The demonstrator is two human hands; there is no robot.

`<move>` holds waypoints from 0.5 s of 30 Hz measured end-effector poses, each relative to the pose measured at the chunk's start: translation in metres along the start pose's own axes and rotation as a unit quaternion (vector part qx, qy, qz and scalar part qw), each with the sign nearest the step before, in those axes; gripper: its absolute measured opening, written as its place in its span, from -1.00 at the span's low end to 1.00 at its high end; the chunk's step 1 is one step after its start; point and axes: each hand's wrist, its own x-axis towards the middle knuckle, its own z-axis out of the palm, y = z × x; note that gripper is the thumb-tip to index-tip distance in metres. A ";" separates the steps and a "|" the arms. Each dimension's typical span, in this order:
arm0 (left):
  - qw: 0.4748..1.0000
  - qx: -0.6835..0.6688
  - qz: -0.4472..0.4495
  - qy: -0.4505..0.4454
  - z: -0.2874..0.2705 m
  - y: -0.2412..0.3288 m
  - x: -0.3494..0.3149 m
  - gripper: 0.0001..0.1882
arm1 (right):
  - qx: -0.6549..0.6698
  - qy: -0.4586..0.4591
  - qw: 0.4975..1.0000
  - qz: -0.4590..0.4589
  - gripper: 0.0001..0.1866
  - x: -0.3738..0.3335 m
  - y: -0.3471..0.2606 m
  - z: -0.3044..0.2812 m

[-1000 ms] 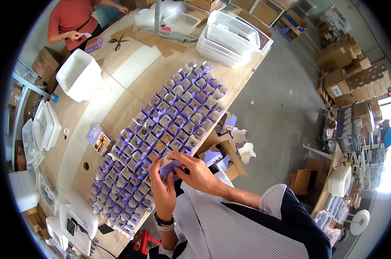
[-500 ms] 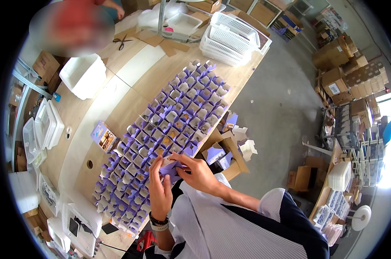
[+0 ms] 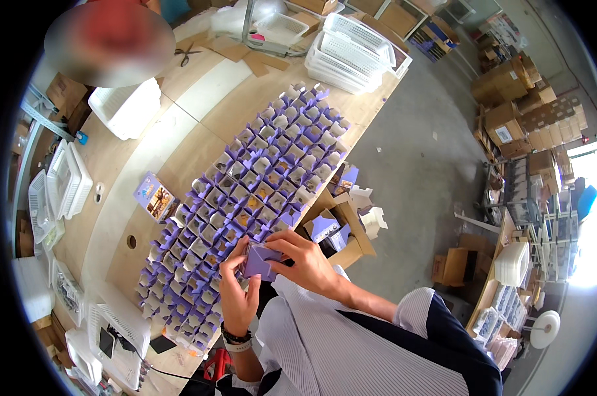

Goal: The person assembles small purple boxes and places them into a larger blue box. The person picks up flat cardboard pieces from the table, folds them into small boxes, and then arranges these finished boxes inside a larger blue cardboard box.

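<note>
A small purple carton (image 3: 257,263) is held between both hands at the near edge of the table. My left hand (image 3: 238,294) grips its left side with thumb and fingers. My right hand (image 3: 308,265) pinches its right side and upper edge, the fingertips bent over it. A flat purple face of the carton is turned up, while its far side is partly hidden by fingers. Just beyond my hands stand rows of open-topped purple cartons (image 3: 236,170) with grey-white insides, packed tightly; a few hold something orange-yellow.
A printed box (image 3: 155,198) lies left of the rows. White baskets (image 3: 348,56) are stacked at the far end; a white bin (image 3: 125,109) and scissors (image 3: 187,54) lie far left. An open cardboard box (image 3: 354,247) with purple cartons stands right of the table. Another person (image 3: 117,39) is across.
The carton in my hands has tilted, so a flat purple face now shows where pale flaps were seen. My fingers have shifted slightly on it, and the whole view has moved a little.
</note>
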 end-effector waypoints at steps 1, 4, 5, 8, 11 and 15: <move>1.000 -0.001 -0.015 0.015 0.000 -0.002 -0.002 -0.73 | -0.012 0.016 1.000 -0.024 -0.71 0.000 -0.003 0.002; 0.995 0.001 -0.037 0.087 0.006 -0.003 -0.005 -0.82 | -0.037 0.042 0.993 -0.102 -0.88 -0.001 0.000 0.010; 0.994 -0.003 -0.050 0.094 0.007 -0.002 -0.005 -0.81 | -0.043 0.046 0.990 -0.129 -0.91 -0.001 0.001 0.013; 0.991 -0.007 -0.087 0.102 0.009 0.001 -0.007 -0.80 | -0.035 0.008 0.999 0.005 -0.88 -0.004 -0.004 0.017; 0.989 0.003 -0.114 0.089 0.012 0.002 -0.009 -0.79 | -0.003 0.008 0.996 0.087 -0.88 -0.003 0.001 0.027; 0.994 -0.017 -0.064 0.085 0.017 -0.004 -0.006 -0.86 | 0.054 0.076 0.996 0.010 -0.87 0.001 -0.009 0.038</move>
